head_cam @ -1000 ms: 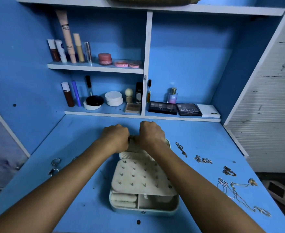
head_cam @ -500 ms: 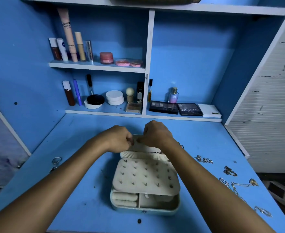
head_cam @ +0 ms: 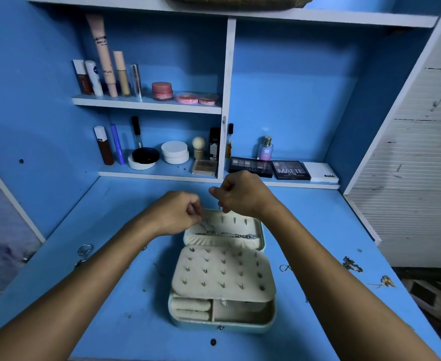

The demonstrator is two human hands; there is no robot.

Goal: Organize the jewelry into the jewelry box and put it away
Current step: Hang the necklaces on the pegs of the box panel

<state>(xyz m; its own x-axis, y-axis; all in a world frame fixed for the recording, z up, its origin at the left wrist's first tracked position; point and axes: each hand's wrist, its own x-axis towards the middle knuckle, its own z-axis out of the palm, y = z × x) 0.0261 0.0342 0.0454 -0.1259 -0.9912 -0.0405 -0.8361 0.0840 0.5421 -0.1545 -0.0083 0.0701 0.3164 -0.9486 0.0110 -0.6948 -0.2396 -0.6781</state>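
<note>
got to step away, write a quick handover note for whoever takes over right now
Left hand: pinched shut on the end of a silver chain at the lid of the open jewelry box.
Right hand: raised above the lid, fingers closed; cannot tell if it holds anything.
Done: the chain lies across the lid pocket.
Left: rings on the desk's left side, gold chains and a pendant on its right. Then close the box and put it away.
</note>
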